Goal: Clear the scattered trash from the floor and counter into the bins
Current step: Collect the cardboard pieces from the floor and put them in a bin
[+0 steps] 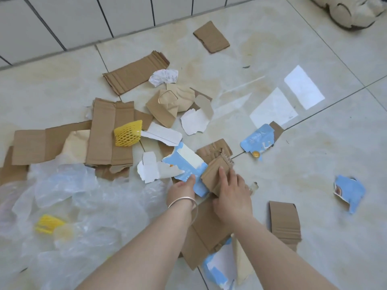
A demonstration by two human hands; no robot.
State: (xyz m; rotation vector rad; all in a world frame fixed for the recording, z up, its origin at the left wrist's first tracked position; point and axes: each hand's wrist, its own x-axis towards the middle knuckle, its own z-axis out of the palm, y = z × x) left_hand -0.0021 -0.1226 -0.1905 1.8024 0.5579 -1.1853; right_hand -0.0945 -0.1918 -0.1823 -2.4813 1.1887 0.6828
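Floor's a mess here. Both hands are down at center frame: the left hand (181, 190), silver bracelet (184, 203) on the wrist, pinches a torn blue-and-white carton piece (186, 164), and the right hand (232, 192) lies flat on a folded cardboard scrap (216, 172) just beside it. Clear plastic wrap (69, 206) fills the lower left, a yellow foam net (128, 133) sits on cardboard strips (109, 135) — more scraps all around.

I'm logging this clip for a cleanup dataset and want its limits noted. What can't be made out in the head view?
- Bins: none in frame.
- Counter: outside the frame.
- Print on the crumpled white paper: too small to read.
- Beige object: cut off by the top edge.
- Left hand fingers: hidden under the blue-and-white carton scrap.
- Floor beneath the clear plastic: blurred by it.
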